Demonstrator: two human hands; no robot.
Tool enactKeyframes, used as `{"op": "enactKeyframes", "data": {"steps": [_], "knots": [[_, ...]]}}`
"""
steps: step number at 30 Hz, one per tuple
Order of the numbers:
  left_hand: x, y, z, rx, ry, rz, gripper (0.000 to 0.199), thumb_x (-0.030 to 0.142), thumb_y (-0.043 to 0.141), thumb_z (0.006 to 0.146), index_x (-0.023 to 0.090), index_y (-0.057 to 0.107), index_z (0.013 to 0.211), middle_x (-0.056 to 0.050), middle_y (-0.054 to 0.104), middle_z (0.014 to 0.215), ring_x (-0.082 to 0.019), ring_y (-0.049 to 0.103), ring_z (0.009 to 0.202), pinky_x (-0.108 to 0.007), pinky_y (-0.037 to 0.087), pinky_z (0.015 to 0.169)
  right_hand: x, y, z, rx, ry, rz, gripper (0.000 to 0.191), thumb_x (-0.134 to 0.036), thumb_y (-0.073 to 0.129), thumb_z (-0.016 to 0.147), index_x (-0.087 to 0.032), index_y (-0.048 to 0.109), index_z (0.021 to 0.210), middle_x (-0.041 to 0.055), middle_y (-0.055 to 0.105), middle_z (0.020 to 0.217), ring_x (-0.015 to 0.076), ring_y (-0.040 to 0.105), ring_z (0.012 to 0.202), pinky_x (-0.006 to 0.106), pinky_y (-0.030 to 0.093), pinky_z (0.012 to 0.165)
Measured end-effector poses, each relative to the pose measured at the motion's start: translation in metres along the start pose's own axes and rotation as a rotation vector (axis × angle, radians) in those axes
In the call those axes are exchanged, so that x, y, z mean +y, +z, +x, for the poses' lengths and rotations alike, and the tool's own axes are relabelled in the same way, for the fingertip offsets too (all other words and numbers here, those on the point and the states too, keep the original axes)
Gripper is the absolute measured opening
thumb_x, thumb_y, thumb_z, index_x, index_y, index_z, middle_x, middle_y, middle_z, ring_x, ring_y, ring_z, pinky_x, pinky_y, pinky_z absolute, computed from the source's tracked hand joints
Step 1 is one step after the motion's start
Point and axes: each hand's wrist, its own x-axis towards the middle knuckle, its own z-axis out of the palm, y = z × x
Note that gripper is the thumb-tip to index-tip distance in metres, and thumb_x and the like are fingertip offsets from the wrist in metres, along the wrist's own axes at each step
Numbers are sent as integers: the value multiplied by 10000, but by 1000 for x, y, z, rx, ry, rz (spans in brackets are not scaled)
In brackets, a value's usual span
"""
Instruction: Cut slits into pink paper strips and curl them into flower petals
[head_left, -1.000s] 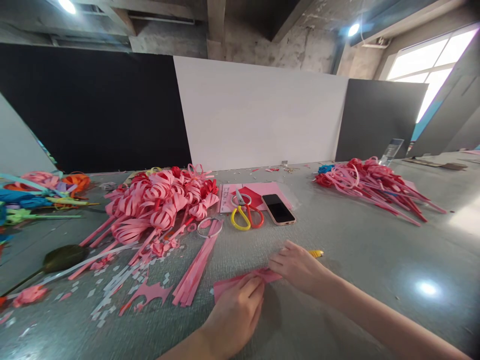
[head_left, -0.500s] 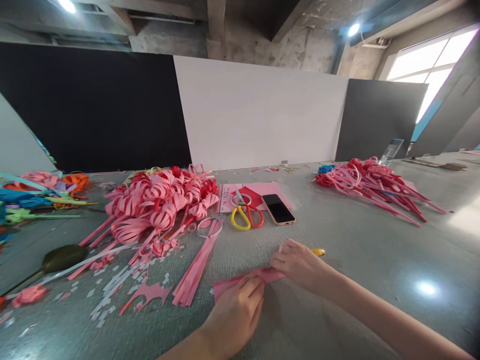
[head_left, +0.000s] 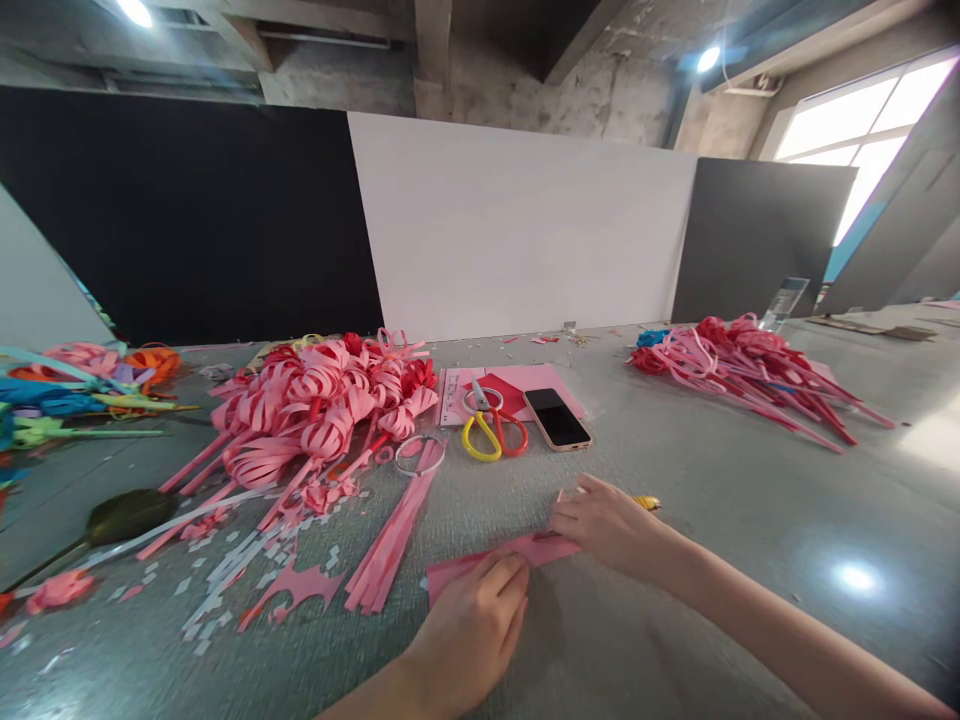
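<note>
A folded strip of pink paper (head_left: 541,549) lies slantwise on the grey table in front of me. My left hand (head_left: 476,620) presses on its near left part, fingers curled together over the paper. At the right end of the strip is my right hand (head_left: 611,525), its fingers bent down and drawn together on the paper. A tiny pale bit shows at these fingertips, too small to name. Just behind the right hand a yellow object (head_left: 647,503) pokes out, mostly hidden. Left of the strip lies a bundle of pink paper strips (head_left: 394,540).
Scissors (head_left: 495,425) with yellow and red handles and a phone (head_left: 557,418) rest on pink sheets beyond my hands. Pink paper flowers (head_left: 315,400) pile up at left, more curled strips (head_left: 739,365) at right. Paper scraps (head_left: 232,570) litter the left side. A white roll ring (head_left: 420,455) lies nearby.
My right hand has slid slightly right along the paper, and the yellow object beside it has shifted a little right too. My left hand stays in place.
</note>
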Motion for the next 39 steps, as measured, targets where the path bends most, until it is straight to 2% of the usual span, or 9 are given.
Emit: {"op": "enactKeyframes", "data": {"steps": [5, 9, 12, 15, 18, 24, 30, 32, 39], "knots": [[0, 0, 0, -9, -6, 8, 309, 101, 381, 828, 135, 495, 1113, -74, 571, 1072, -185, 526, 1005, -318, 465, 854, 7, -3, -5, -3, 20, -11, 170, -68, 473, 761, -203, 548, 833, -10, 618, 846, 118, 542, 689, 299, 292, 696], [0, -1, 0, -11, 2, 4, 311, 102, 381, 828, 133, 488, 1119, -75, 563, 1083, -185, 512, 1025, -318, 459, 863, 22, -3, -17, -125, 60, -44, 207, -16, 504, 697, -203, 550, 623, -38, 586, 662, 116, 520, 587, 309, 298, 688], [-2, -1, 0, -7, 18, -10, 311, 98, 381, 829, 133, 482, 1121, -73, 556, 1097, -178, 487, 1061, -312, 437, 891, 33, -5, -23, -118, 78, -37, 219, -39, 497, 724, -196, 550, 580, -17, 585, 676, 132, 529, 631, 300, 310, 656], [-3, -1, 1, 3, 31, -29, 320, 99, 377, 835, 150, 467, 1137, -67, 541, 1128, -168, 479, 1075, -309, 428, 901, 34, -12, -20, 22, 285, 42, 155, -115, 434, 804, -178, 571, 768, 26, 603, 796, 146, 542, 668, 284, 337, 622], [-4, 0, 0, -1, 31, -60, 343, 102, 375, 841, 174, 437, 1170, -50, 530, 1152, -145, 487, 1064, -288, 430, 898, 20, -21, -10, 159, 483, 310, 195, -178, 362, 848, -171, 471, 1010, 42, 597, 894, 137, 560, 687, 252, 368, 597], [-4, 2, -1, -28, 23, -54, 406, 80, 403, 820, 181, 402, 1213, -50, 519, 1183, -147, 450, 1110, -294, 419, 913, -13, -16, 3, 112, 457, 515, 320, -181, 486, 752, -199, 406, 1061, 40, 603, 935, 148, 584, 759, 222, 381, 587], [-3, 0, 1, -87, 29, -21, 420, 67, 398, 808, 145, 405, 1221, -88, 515, 1192, -167, 454, 1110, -305, 429, 902, -20, -11, 10, 4, 407, 295, 419, -118, 522, 722, -197, 382, 1108, -4, 614, 661, 162, 578, 646, 205, 326, 499], [-2, -1, 2, -98, 33, -10, 415, 64, 399, 806, 133, 413, 1215, -98, 514, 1193, -173, 446, 1119, -310, 425, 906, -22, -12, 12, -8, 380, 214, 401, -98, 515, 713, -199, 403, 1085, 4, 615, 667, 163, 571, 631, 208, 309, 489], [-2, -2, 3, -71, 53, -33, 402, 54, 393, 804, 139, 430, 1194, -92, 519, 1189, -163, 445, 1120, -298, 423, 909, -25, -6, 14, 13, 332, 115, 477, -26, 463, 688, -165, 396, 1139, -28, 605, 550, 135, 531, 529, 244, 330, 601]]}}
